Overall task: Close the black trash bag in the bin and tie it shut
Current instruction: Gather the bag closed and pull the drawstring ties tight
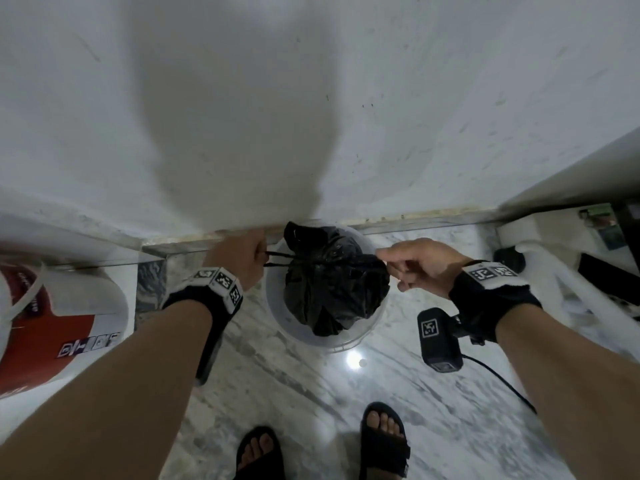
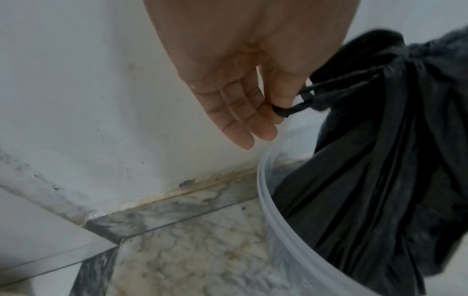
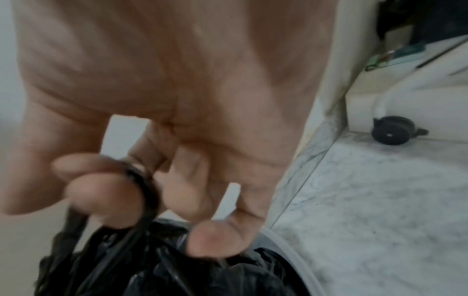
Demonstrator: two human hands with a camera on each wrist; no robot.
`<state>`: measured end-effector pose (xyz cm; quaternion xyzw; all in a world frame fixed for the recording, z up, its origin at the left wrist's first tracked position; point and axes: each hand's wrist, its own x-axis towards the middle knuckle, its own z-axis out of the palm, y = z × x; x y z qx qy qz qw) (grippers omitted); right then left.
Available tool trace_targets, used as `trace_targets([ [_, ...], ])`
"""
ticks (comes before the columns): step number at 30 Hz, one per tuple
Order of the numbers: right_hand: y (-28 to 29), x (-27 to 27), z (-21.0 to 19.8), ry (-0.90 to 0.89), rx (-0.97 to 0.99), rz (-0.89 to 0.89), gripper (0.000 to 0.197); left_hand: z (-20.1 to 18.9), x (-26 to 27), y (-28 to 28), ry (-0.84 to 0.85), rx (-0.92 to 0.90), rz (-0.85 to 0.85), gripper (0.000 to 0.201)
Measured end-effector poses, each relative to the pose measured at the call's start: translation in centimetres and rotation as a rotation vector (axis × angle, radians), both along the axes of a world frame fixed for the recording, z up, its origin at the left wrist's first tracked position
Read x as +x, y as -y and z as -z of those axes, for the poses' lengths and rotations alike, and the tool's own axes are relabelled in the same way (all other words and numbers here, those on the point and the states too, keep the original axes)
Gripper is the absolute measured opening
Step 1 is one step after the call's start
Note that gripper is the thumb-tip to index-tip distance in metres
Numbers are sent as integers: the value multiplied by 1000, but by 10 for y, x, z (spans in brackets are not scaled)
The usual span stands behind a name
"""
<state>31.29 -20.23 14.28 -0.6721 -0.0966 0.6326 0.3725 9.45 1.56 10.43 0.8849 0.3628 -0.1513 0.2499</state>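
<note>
In the middle of the head view the black trash bag (image 1: 332, 285) sits in the pale bin (image 1: 277, 306) on the marble floor (image 1: 450, 410), against the wall. At the left of it, the left hand (image 1: 239, 258) pinches the drawstring (image 1: 277, 259) between thumb and first finger; the other fingers are straight. At the right, the right hand (image 1: 419, 265) has its fingers curled round a black strand of the bag. The mouth looks already gathered. I judge the step is tightening: both hands should pull apart evenly and level, not upward, so the bag is not lifted and the thin plastic does not tear.
</note>
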Motion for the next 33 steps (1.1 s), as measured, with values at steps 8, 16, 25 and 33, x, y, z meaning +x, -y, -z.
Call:
trace_targets([
  [8, -18, 16, -23, 199, 99, -242, 34, 1, -5, -2, 86, -51, 45, 21],
  [16, 11, 33, -8, 99, 40, -152, 28, 2, -26, -3, 157, 54, 177, 36],
  [25, 23, 19, 7, 135, -97, -278, 37, 16, -21, 13, 111, -21, 90, 22],
  [33, 29, 19, -2, 107, -7, -140, 34, 4, -41, 12, 96, -69, 151, 30],
])
